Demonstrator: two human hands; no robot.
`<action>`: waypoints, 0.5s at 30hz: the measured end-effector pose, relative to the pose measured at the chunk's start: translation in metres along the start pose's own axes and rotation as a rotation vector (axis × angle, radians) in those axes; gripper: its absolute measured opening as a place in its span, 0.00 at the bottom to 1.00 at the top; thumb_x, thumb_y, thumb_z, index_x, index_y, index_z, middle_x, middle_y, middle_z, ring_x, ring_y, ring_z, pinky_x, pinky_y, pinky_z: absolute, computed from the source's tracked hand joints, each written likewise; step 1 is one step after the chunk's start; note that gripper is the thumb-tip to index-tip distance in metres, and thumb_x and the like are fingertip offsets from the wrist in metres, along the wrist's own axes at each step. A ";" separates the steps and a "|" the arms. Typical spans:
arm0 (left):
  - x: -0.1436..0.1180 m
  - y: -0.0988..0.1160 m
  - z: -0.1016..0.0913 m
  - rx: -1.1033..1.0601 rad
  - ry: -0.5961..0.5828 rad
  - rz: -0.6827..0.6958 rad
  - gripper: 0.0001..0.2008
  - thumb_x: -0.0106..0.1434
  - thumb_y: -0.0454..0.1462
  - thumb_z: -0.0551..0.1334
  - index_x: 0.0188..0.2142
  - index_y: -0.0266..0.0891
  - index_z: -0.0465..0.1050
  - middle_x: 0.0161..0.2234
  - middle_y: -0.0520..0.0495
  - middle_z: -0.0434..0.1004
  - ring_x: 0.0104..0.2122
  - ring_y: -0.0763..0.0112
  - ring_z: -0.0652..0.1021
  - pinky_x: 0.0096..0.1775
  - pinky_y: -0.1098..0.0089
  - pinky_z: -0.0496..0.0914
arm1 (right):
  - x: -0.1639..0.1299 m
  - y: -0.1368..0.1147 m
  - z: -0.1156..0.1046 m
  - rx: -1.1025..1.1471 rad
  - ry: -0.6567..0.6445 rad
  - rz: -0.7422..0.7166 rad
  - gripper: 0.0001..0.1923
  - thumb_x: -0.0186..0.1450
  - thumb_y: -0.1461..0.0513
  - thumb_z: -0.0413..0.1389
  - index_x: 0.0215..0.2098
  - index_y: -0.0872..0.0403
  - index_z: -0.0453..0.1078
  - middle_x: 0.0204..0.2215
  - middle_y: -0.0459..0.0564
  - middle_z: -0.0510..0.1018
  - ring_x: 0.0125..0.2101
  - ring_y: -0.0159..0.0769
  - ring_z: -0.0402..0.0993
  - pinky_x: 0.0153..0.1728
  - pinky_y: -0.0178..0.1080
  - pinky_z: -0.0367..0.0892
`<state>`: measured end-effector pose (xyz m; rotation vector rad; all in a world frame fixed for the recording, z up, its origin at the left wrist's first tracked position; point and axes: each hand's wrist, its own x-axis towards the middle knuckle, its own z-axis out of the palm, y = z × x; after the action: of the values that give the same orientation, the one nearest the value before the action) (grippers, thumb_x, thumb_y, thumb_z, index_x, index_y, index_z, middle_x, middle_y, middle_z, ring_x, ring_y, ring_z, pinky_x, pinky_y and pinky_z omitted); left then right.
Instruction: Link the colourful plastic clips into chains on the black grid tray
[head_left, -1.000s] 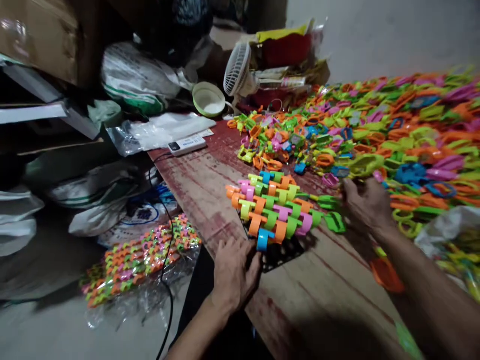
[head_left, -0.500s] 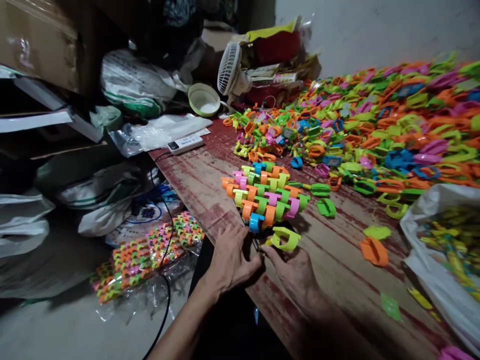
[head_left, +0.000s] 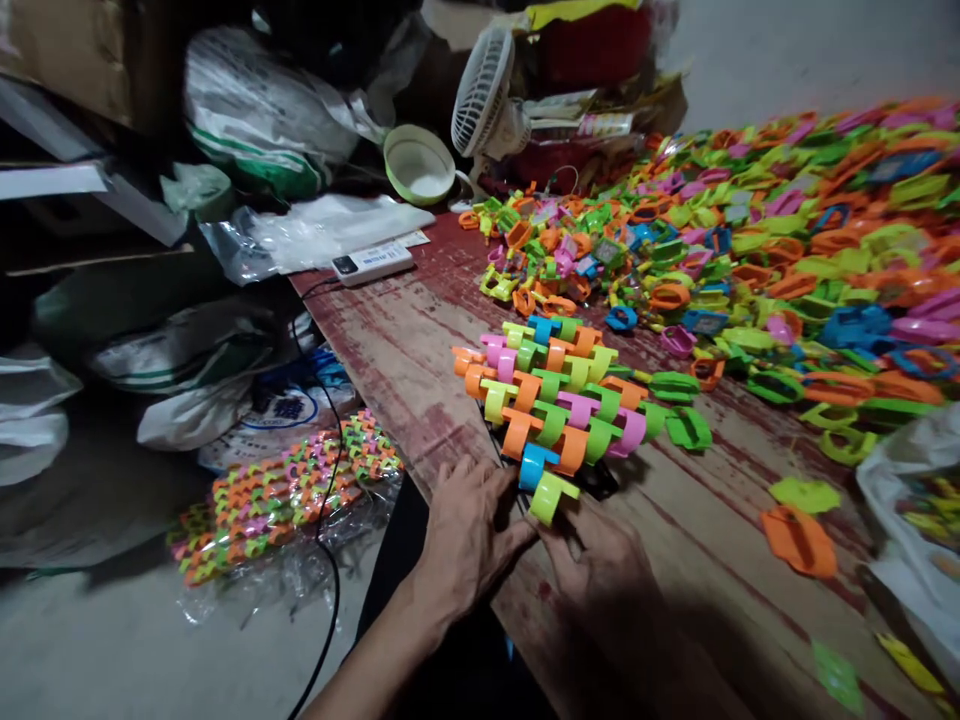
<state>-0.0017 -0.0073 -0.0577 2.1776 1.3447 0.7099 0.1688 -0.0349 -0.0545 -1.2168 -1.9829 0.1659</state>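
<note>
Rows of coloured, C-shaped plastic bands (head_left: 555, 400), orange, green, pink, yellow and blue, sit packed together as a block near the table's edge. My right hand (head_left: 607, 555) pinches a yellow-green plastic band (head_left: 551, 498) at the block's near corner. That band lies close beside a blue band (head_left: 536, 465); whether they touch I cannot tell. My left hand (head_left: 469, 530) rests on the table edge by the block's near left side, fingers stretched forward and thumb apart, pointing at the right hand. The block's underside is dark and mostly hidden.
A large heap of loose plastic bands (head_left: 750, 250) covers the table's far right. A white sack (head_left: 907, 560) stands at right. A fan (head_left: 484, 95), a bowl (head_left: 420, 165) and a power bank-like white box (head_left: 373, 263) are farther back. Bagged bands (head_left: 285, 490) lie below left, crossed by a black cable (head_left: 334, 560).
The yellow-green band has turned and moved slightly left and down, nearer the blue band, with my right hand below it. My left hand has barely moved. The whole view has shifted a little.
</note>
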 end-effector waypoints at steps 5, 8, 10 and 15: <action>-0.002 0.001 0.002 -0.012 0.062 0.016 0.12 0.61 0.39 0.66 0.45 0.45 0.78 0.44 0.43 0.81 0.45 0.51 0.77 0.50 0.49 0.68 | -0.003 -0.004 0.000 0.030 -0.065 0.049 0.13 0.68 0.68 0.51 0.46 0.52 0.73 0.38 0.52 0.82 0.38 0.38 0.81 0.39 0.34 0.76; -0.001 -0.001 0.005 -0.027 0.107 0.011 0.13 0.58 0.37 0.66 0.44 0.44 0.78 0.45 0.44 0.82 0.44 0.49 0.77 0.48 0.47 0.69 | -0.007 -0.006 0.002 0.003 -0.001 0.131 0.15 0.68 0.68 0.48 0.46 0.51 0.74 0.40 0.54 0.82 0.41 0.40 0.80 0.44 0.38 0.76; 0.001 -0.002 0.007 -0.026 0.110 0.006 0.11 0.59 0.36 0.66 0.43 0.44 0.79 0.45 0.44 0.82 0.45 0.49 0.77 0.49 0.47 0.69 | -0.008 -0.004 0.003 0.000 -0.027 0.163 0.15 0.67 0.68 0.48 0.46 0.51 0.74 0.39 0.53 0.82 0.41 0.41 0.80 0.46 0.40 0.76; 0.001 0.000 0.006 0.006 0.098 0.042 0.10 0.61 0.37 0.64 0.43 0.45 0.79 0.46 0.46 0.81 0.46 0.54 0.78 0.49 0.53 0.71 | -0.005 -0.007 0.004 0.055 -0.070 0.222 0.14 0.68 0.67 0.48 0.43 0.50 0.74 0.37 0.52 0.81 0.39 0.39 0.80 0.47 0.40 0.75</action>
<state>0.0025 -0.0072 -0.0618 2.2072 1.3548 0.8394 0.1623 -0.0414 -0.0565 -1.4100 -1.8859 0.3767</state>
